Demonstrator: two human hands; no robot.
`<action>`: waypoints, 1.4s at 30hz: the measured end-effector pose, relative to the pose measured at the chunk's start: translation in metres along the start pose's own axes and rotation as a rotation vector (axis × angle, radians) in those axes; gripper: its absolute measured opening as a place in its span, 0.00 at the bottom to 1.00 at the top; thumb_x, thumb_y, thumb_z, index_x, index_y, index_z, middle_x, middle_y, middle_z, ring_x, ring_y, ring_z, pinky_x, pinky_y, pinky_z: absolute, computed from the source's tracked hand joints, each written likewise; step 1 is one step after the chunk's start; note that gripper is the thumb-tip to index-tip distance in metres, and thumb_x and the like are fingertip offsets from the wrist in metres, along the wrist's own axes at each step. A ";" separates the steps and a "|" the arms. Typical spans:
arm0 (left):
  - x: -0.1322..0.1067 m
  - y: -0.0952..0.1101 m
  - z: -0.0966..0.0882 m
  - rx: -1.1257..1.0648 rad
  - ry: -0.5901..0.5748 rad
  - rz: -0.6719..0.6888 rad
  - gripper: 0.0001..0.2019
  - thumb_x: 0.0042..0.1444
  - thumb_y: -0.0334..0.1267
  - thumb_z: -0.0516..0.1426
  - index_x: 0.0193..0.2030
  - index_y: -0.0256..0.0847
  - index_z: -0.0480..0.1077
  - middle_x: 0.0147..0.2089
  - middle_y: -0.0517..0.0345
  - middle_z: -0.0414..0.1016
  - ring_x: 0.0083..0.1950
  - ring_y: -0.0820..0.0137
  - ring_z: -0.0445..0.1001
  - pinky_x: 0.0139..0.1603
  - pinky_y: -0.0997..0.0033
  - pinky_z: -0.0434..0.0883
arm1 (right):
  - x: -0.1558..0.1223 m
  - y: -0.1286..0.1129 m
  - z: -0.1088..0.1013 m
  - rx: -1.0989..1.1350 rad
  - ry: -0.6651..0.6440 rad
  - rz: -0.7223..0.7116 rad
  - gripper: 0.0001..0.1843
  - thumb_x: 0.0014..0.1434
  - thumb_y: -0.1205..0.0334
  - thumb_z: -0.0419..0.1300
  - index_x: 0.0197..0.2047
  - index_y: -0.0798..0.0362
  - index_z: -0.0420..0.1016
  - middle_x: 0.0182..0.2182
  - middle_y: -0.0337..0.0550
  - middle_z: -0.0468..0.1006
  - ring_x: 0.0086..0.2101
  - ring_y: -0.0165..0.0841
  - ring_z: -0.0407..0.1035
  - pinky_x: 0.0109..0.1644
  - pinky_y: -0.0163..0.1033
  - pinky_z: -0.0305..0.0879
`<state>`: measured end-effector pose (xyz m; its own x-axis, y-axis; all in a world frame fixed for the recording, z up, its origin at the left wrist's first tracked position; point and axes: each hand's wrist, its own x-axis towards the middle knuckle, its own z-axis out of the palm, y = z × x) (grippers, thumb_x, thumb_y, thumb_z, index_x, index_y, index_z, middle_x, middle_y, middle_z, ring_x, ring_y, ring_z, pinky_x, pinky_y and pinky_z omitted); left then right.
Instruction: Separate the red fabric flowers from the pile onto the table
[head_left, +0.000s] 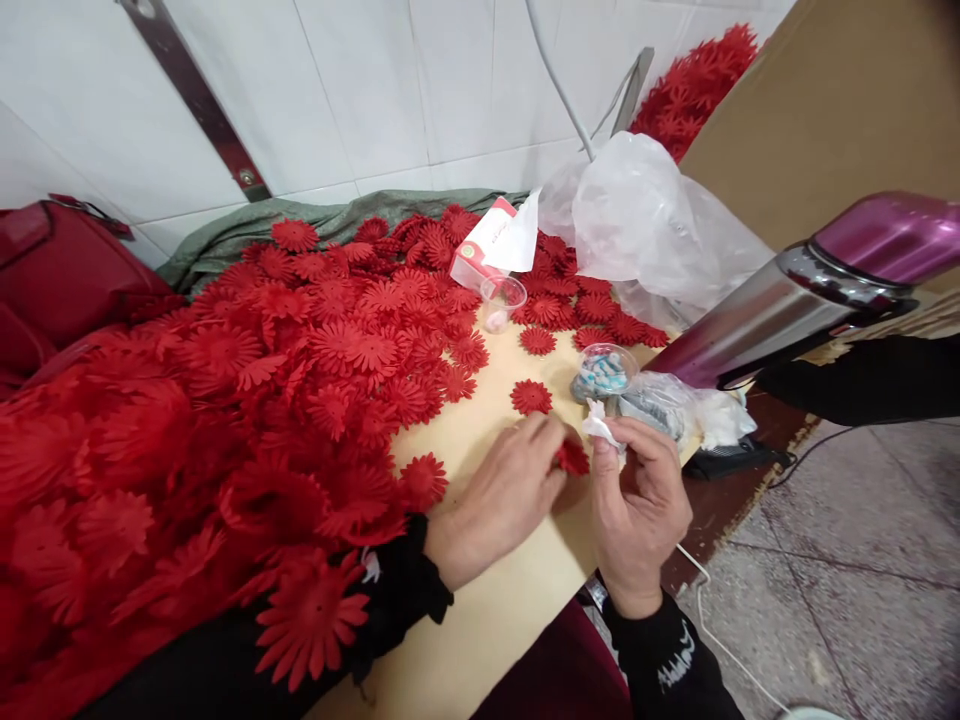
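Note:
My left hand (pixel 510 490) is closed low over the table, its fingers curled around a red flower piece (pixel 574 456) that pokes out past the fingertips. To its right, my right hand (pixel 642 510) pinches a crumpled bit of white tissue (pixel 600 426) between thumb and forefinger. One flat red flower (pixel 531 397) with notched petals lies just beyond my left knuckles. Behind the tissue stands a clear plastic cup (pixel 604 370) with small blue-and-white pieces in it. A large heap of red flowers (pixel 247 400) spreads left of my hands, partly over my left sleeve.
A steel thermos (pixel 787 300) with a purple cap leans at the right. Near the wall are a tissue box (pixel 480 245), a second clear cup (pixel 501 303) and a crumpled plastic bag (pixel 652 220). A red bag (pixel 67 280) sits far left; cardboard (pixel 832 110) stands back right.

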<state>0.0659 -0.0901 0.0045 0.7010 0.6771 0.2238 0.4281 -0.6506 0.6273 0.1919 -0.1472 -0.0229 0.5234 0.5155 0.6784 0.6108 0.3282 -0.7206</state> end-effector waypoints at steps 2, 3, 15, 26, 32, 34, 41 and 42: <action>-0.005 0.000 0.008 0.196 -0.086 0.084 0.10 0.69 0.28 0.50 0.50 0.40 0.70 0.51 0.48 0.75 0.53 0.57 0.74 0.55 0.52 0.73 | 0.000 0.000 0.000 -0.013 0.017 -0.021 0.09 0.65 0.68 0.63 0.47 0.48 0.78 0.42 0.45 0.80 0.47 0.39 0.76 0.55 0.51 0.73; -0.008 -0.001 0.010 0.258 -0.100 0.123 0.12 0.70 0.29 0.48 0.52 0.40 0.70 0.53 0.47 0.75 0.56 0.57 0.73 0.57 0.51 0.71 | 0.000 0.000 0.000 -0.015 0.012 -0.026 0.09 0.65 0.68 0.63 0.47 0.48 0.78 0.42 0.44 0.80 0.47 0.39 0.76 0.54 0.50 0.73; -0.029 -0.046 -0.041 0.256 -0.076 0.086 0.13 0.72 0.39 0.52 0.59 0.52 0.73 0.58 0.58 0.75 0.62 0.61 0.69 0.64 0.52 0.57 | -0.002 0.005 0.002 -0.006 -0.150 0.101 0.09 0.67 0.64 0.63 0.50 0.48 0.77 0.45 0.46 0.81 0.46 0.38 0.76 0.52 0.47 0.73; -0.029 -0.044 -0.036 0.146 -0.021 0.042 0.22 0.65 0.34 0.58 0.64 0.44 0.60 0.66 0.52 0.73 0.68 0.61 0.69 0.69 0.54 0.54 | -0.004 -0.003 0.006 -0.095 -0.708 -0.046 0.13 0.67 0.74 0.58 0.45 0.48 0.80 0.46 0.45 0.84 0.48 0.39 0.77 0.53 0.46 0.74; -0.024 -0.045 -0.032 0.144 -0.068 0.054 0.25 0.67 0.42 0.59 0.67 0.47 0.58 0.70 0.53 0.71 0.70 0.60 0.69 0.74 0.48 0.48 | -0.003 -0.002 0.002 0.085 -0.608 0.140 0.08 0.67 0.68 0.62 0.44 0.46 0.80 0.43 0.41 0.84 0.47 0.36 0.77 0.55 0.45 0.72; -0.023 -0.046 -0.031 0.146 -0.057 0.043 0.27 0.67 0.40 0.59 0.69 0.47 0.56 0.70 0.51 0.70 0.70 0.60 0.70 0.74 0.48 0.48 | 0.003 -0.007 -0.002 0.117 -0.517 0.157 0.07 0.67 0.66 0.63 0.44 0.45 0.80 0.43 0.41 0.84 0.47 0.35 0.77 0.56 0.45 0.72; -0.025 -0.047 -0.033 0.159 -0.058 0.019 0.28 0.68 0.41 0.58 0.72 0.46 0.55 0.71 0.49 0.70 0.71 0.58 0.69 0.76 0.44 0.46 | 0.058 -0.018 -0.012 0.121 -0.389 0.286 0.09 0.65 0.58 0.66 0.49 0.45 0.78 0.45 0.41 0.83 0.43 0.34 0.78 0.48 0.42 0.75; -0.025 -0.047 -0.033 0.167 -0.056 0.027 0.30 0.68 0.43 0.58 0.73 0.46 0.54 0.72 0.48 0.68 0.71 0.58 0.68 0.76 0.43 0.46 | 0.066 -0.017 -0.011 0.168 -0.398 0.296 0.09 0.65 0.58 0.66 0.48 0.45 0.77 0.44 0.40 0.83 0.41 0.33 0.78 0.46 0.41 0.75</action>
<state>0.0093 -0.0652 -0.0058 0.7421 0.6417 0.1937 0.4944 -0.7192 0.4883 0.2225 -0.1277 0.0360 0.3733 0.8556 0.3586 0.3497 0.2283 -0.9086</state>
